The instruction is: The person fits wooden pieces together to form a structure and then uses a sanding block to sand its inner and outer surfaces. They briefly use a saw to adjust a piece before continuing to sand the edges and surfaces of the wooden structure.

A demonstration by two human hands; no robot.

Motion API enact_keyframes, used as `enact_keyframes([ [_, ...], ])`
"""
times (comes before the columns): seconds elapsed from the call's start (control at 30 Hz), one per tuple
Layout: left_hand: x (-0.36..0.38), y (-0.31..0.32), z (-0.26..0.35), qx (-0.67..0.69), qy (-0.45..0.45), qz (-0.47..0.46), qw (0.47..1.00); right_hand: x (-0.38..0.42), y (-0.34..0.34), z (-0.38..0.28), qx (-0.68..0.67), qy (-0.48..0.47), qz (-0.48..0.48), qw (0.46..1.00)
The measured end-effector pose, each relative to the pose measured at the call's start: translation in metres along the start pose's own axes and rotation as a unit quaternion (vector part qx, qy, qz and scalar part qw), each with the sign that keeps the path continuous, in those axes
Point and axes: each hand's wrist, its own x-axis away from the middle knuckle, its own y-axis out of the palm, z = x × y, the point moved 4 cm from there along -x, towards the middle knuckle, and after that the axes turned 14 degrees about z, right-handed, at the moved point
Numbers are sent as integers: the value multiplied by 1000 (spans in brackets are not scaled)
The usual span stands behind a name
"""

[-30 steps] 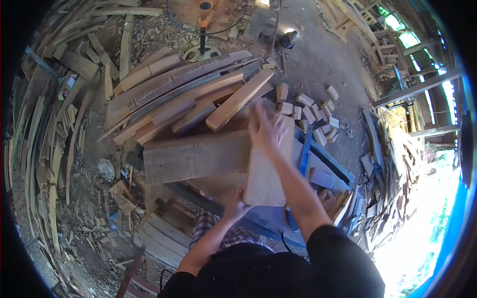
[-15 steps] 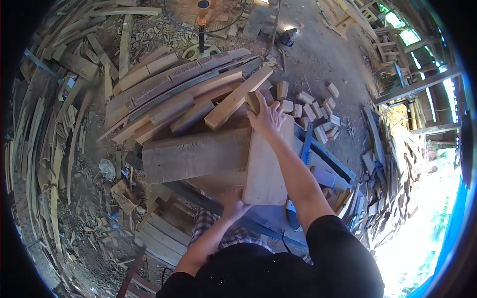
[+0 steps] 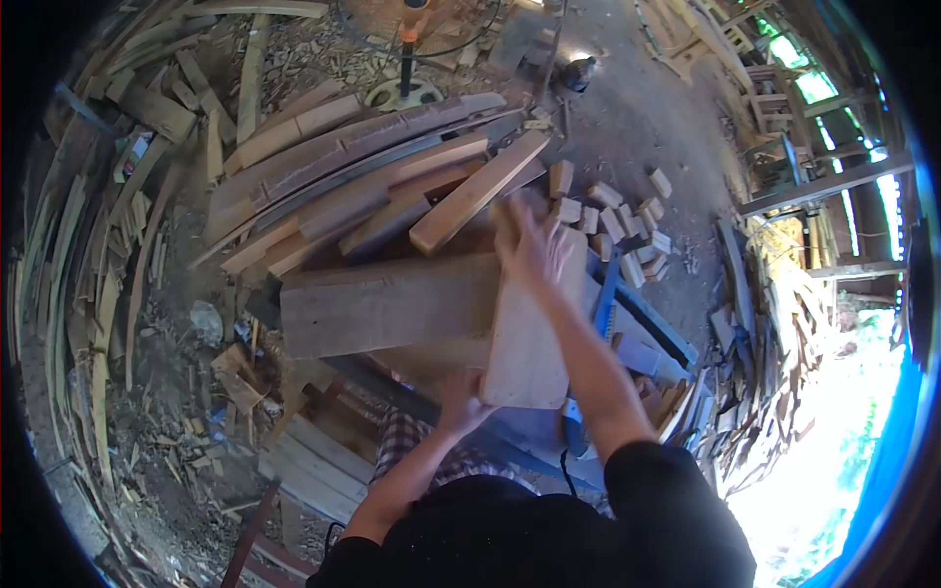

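Observation:
A wide, pale wooden board (image 3: 529, 343) lies lengthwise in front of me, its near end toward my body. My left hand (image 3: 465, 404) is closed on the board's near left corner; its fingers are partly hidden. At the far end, my right hand (image 3: 530, 247) is blurred by motion, low over the board. A small dark wooden block (image 3: 506, 212), also smeared, appears between its thumb and fingers. A thick wooden beam (image 3: 392, 304) runs left from beside the board.
Long planks and beams (image 3: 392, 181) are stacked beyond the beam. Several small wood blocks (image 3: 613, 223) lie on the floor at right. A blue handsaw-like strip (image 3: 606, 299) sits right of the board. A fan stand (image 3: 405, 73) is at the back; scrap wood (image 3: 83, 274) piles left.
My right hand has drawn slightly back toward me along the board, the small block moving with it. My left hand stays at the near corner. The view has shifted slightly.

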Motion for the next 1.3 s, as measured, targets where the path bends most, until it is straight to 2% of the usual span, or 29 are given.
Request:
enact_keyframes([
  [0.07,3,1,-3,-10,1,-2,1000,-48,-3,-5,29,48,-67,996],
  [0.1,1,3,-2,-9,6,0,1000,-38,-1,-3,28,49,-64,996],
  [0.17,4,5,-4,-8,16,9,1000,15,-4,-4,23,-1,31,999],
  [0.2,4,6,-5,-9,23,20,999,59,-18,-9,23,5,-28,999],
  [0.23,7,10,-8,-2,28,23,999,102,-43,-18,28,-35,-70,997],
  [0.3,13,17,-18,-76,50,-7,996,180,-71,-18,31,-69,-139,987],
  [0.4,11,16,-17,-23,40,22,999,173,-77,-11,-5,-118,-168,979],
  [0.5,-8,-8,9,6,41,35,999,64,-8,12,49,-89,-7,995],
  [0.53,-12,-8,10,-4,36,34,999,18,-9,5,8,-38,-16,999],
  [0.57,-12,-10,12,-2,28,42,999,-14,6,8,18,-33,21,999],
  [0.6,-8,-13,13,3,23,49,999,-26,7,5,13,-28,18,999],
  [0.67,-6,-14,13,1,29,57,998,-43,-3,1,21,0,-46,999],
  [0.73,-11,-13,14,8,40,67,997,19,-12,-3,6,-10,-31,999],
  [0.8,-6,-3,6,42,-16,-14,999,112,-38,-13,49,-82,-98,991],
  [0.83,-3,5,2,46,-16,-11,999,152,-59,-20,65,-127,-136,980],
  [0.9,3,17,-11,53,-22,21,998,194,-74,-20,30,-192,-204,959],
  [0.93,1,10,-8,52,-26,19,998,185,-67,-14,28,-191,-209,959],
  [1.0,-6,-4,7,24,-17,-41,999,126,-40,2,45,-192,-91,976],
  [1.03,-3,-3,7,19,-22,-46,998,80,-23,9,27,-133,-26,990],
  [1.07,-3,-1,5,18,-11,-22,1000,30,-16,9,5,-74,-30,997],
  [1.1,-4,-4,4,15,3,1,1000,-8,-4,13,4,-62,25,998],
  [1.17,-10,-15,10,12,4,6,1000,-59,-2,14,39,-15,-29,999],
  [1.2,-14,-21,16,17,4,15,1000,-57,-3,15,38,-14,-25,999],
  [1.23,-16,-29,20,17,8,14,1000,-48,-3,20,52,-2,27,998],
  [1.27,-17,-35,16,105,-68,-33,992,-38,-7,25,67,9,80,995],
  [1.3,-17,-39,15,190,-143,-80,968,-14,-13,31,64,19,72,995],
])
